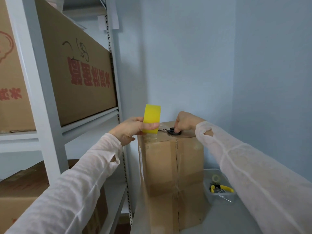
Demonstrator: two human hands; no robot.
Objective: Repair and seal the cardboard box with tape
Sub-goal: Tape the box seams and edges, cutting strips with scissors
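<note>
two hands at box top. left hand (131,128) grips yellow tape (152,115), roll upright at top left edge of box (168,166); clear strip runs from roll down box side. right hand (184,121) curled round black-handled scissors (173,132) on box top, blades toward tape (tips hard to see). box stands beside shelf (45,107); tub (212,171) with pliers (222,188) at right.

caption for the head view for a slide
Sealing a cardboard box: left hand holds yellow tape roll, right hand holds scissors on top.
</note>
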